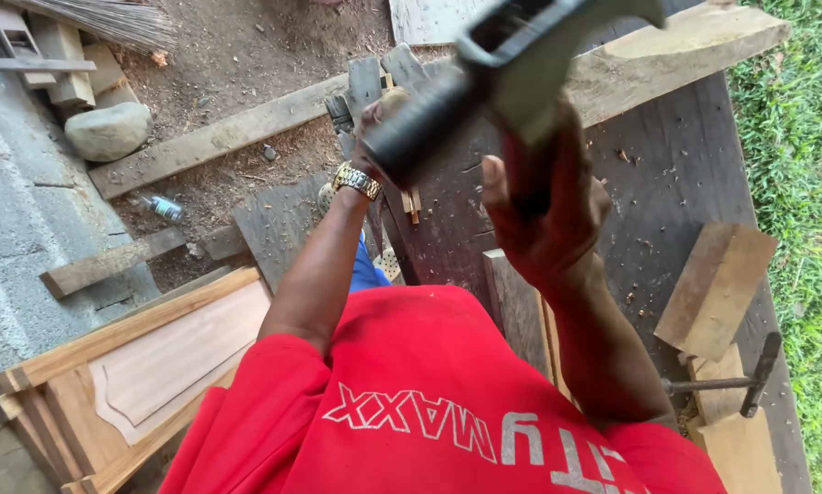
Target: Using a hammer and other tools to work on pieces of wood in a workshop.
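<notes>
I hold a grey and black power tool (521,64), blurred and close to the camera, above a dark wooden work surface (676,174). My left hand (374,123), with a gold watch on its wrist, is closed on the tool's black front end. My right hand (543,215) grips the tool's rear part from below, fingers wrapped round it. My red shirt fills the bottom of the view.
A hammer (749,375) and wood blocks (714,288) lie on the surface at the right. A panelled wooden door (155,366) lies at the lower left. A long plank (219,137), a stone (109,131) and a small bottle (164,208) sit on the dirt. Grass (795,183) borders the right.
</notes>
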